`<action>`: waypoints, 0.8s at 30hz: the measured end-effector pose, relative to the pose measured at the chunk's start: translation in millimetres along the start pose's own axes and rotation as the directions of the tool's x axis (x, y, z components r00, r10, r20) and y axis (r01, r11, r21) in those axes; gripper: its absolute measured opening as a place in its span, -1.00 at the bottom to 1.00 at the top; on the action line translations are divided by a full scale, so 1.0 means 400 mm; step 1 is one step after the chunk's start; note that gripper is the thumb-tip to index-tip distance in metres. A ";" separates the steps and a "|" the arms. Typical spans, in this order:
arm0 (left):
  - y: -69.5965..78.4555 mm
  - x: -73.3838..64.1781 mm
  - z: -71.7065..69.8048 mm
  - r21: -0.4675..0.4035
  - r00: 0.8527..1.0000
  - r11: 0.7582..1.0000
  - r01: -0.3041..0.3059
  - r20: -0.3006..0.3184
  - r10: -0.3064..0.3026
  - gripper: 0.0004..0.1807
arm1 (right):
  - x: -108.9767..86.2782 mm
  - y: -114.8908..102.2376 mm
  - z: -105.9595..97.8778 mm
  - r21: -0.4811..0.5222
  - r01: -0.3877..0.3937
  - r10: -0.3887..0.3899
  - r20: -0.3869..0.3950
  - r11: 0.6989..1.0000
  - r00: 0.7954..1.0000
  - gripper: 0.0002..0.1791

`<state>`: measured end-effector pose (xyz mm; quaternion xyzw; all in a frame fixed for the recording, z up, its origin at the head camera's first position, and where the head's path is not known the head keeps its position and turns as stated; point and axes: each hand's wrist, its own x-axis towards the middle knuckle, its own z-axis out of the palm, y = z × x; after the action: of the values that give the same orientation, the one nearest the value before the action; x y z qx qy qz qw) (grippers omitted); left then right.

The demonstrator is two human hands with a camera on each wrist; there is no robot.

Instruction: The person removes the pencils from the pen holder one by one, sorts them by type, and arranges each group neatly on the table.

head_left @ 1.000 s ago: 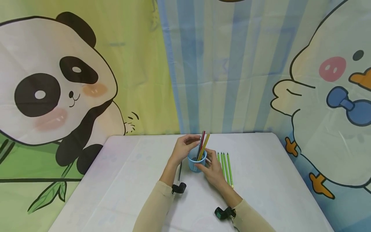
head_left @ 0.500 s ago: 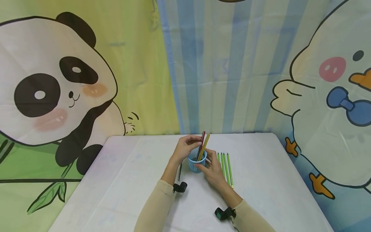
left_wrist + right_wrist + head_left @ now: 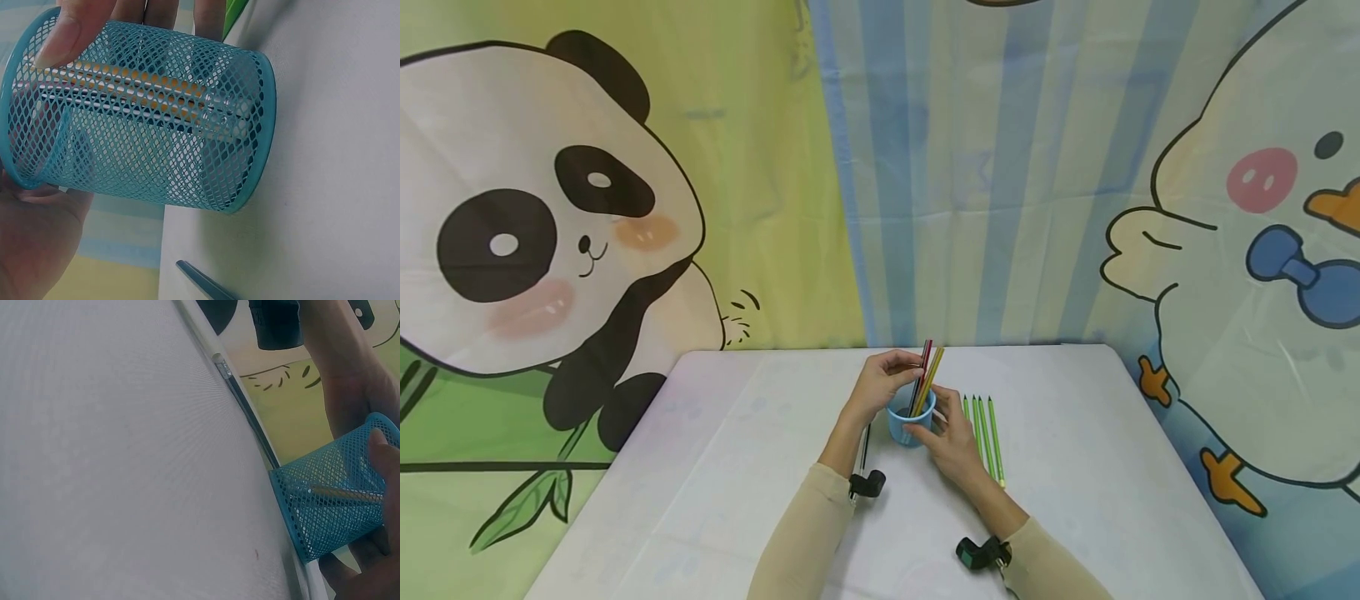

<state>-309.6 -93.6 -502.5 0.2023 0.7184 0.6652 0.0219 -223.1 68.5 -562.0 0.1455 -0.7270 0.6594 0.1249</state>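
Note:
A blue mesh pen holder (image 3: 910, 433) stands on the white table, with a few pencils leaning in it. My right hand (image 3: 953, 433) grips the holder from the right, thumb in front and fingers round the far side; the left wrist view shows its thumb (image 3: 69, 31) on the mesh. At the mouth, my left hand (image 3: 878, 385) pinches the upper part of a red pencil (image 3: 927, 357) and a dark one beside it. Yellow pencils (image 3: 934, 371) lean to the right of these. Through the mesh (image 3: 344, 487), pencil ends show low inside the holder.
Several green pencils (image 3: 994, 433) lie side by side right of my right hand, tips away from me. A dark pencil (image 3: 865, 446) lies left of the holder, partly under my left wrist; the right wrist view shows its eraser end (image 3: 220, 362). Patterned curtains hang behind the table.
My left hand has shifted very slightly to the right with its fingertips at the pencils. The right hand and the pen holder stay almost where they were.

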 end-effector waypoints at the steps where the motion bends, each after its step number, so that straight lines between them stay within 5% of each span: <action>1: 0.001 0.000 0.000 -0.003 1.000 1.000 0.000 0.001 0.000 -0.78 | 0.000 -0.002 0.000 0.003 0.000 0.000 0.000 1.000 1.000 -0.11; 12: 0.000 -0.003 -0.002 0.018 1.000 1.000 0.011 -0.006 -0.011 -0.77 | -0.014 -0.090 -0.007 0.006 0.026 -0.027 0.023 1.000 0.999 -0.16; 20: 0.006 -0.008 -0.003 0.046 1.000 0.999 0.005 -0.028 -0.003 -0.78 | -0.004 -0.002 -0.004 -0.017 0.008 -0.007 0.018 1.000 1.000 -0.14; 24: 0.008 -0.012 -0.004 0.053 0.999 0.999 -0.004 -0.038 0.006 -0.77 | -0.003 -0.002 -0.005 -0.020 0.005 -0.005 0.018 1.000 1.000 -0.14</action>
<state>-305.0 -96.6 -500.2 0.1920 0.7356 0.6496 0.0013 -221.7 70.2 -561.5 0.1520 -0.7344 0.6502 0.1215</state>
